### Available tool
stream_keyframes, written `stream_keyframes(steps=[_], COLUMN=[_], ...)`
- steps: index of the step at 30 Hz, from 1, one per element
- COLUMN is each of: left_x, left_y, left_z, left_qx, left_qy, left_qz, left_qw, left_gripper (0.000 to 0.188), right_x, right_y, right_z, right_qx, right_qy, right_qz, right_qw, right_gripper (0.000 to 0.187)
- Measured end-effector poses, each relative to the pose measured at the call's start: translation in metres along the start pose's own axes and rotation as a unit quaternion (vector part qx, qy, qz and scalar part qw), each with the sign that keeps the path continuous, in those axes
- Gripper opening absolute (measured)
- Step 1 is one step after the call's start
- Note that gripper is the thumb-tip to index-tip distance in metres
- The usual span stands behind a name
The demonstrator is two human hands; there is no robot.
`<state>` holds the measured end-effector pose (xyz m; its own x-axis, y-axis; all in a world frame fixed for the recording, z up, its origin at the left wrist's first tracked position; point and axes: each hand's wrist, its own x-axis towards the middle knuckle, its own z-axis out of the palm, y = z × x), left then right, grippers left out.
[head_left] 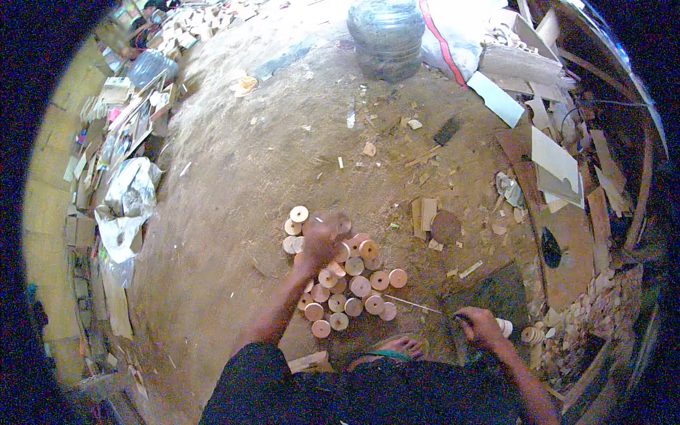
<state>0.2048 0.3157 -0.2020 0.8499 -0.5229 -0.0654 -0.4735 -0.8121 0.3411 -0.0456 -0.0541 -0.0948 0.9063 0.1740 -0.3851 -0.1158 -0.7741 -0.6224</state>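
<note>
Round wooden discs with small centre holes (360, 286) lie in a loose, partly stacked heap on the ground before me. My left hand (320, 239) reaches into the heap's far side, blurred, its back hiding most of the fingers. Whether it grips a disc is not visible. To the right, my right hand (480, 328) is closed around the dark handle of a long thin rod (418, 305). The rod slants left, its far end close to the heap's right edge. Just right of that hand sit a short row of pale discs (504, 326) and another stacked row (533, 334).
My sandalled foot (402, 347) is just below the heap. Wood scraps (425, 216) and a dark round piece (446, 228) lie to the right. Boards (556, 166) line the right side; a large clear plastic container (386, 39) stands far ahead. Plastic bags (127, 202) and clutter edge the left.
</note>
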Motion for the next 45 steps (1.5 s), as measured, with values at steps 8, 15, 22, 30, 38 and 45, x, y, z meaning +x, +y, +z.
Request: stream_keyframes(steps=[8,15,22,30,38,45], left_x=[0.008,0.005,-0.009,-0.012,-0.015,-0.016], left_y=[-0.093,-0.039,-0.017,-0.021,-0.021,-0.011], left_z=[-0.045,0.002,0.025,0.013,0.015,0.0], left_qx=[-0.016,-0.053,0.017,-0.07,-0.006,-0.048], left_qy=[-0.035,-0.006,0.019,-0.022,-0.007,0.003], left_qz=[-0.076,0.01,0.028,-0.014,0.063,0.014], left_qw=[0.996,0.999,0.999,0.997,0.998,0.999], left_gripper=[0.047,0.055,0.051,0.047,0.045,0.047], right_x=[-0.008,-0.011,-0.017,-0.014,-0.014,-0.013], right_y=[0.005,0.009,-0.01,-0.019,-0.006,-0.008], right_z=[0.006,0.009,-0.005,-0.007,-0.003,-0.003], right_qx=[-0.016,-0.018,-0.024,-0.022,-0.056,-0.019], right_qy=[0.009,0.001,-0.003,-0.012,0.002,-0.001], right_qz=[-0.059,-0.05,-0.02,-0.024,-0.05,-0.039], right_qw=[0.998,0.999,1.0,0.999,0.997,0.999], right_gripper=[0.021,0.019,0.015,0.012,0.026,0.013])
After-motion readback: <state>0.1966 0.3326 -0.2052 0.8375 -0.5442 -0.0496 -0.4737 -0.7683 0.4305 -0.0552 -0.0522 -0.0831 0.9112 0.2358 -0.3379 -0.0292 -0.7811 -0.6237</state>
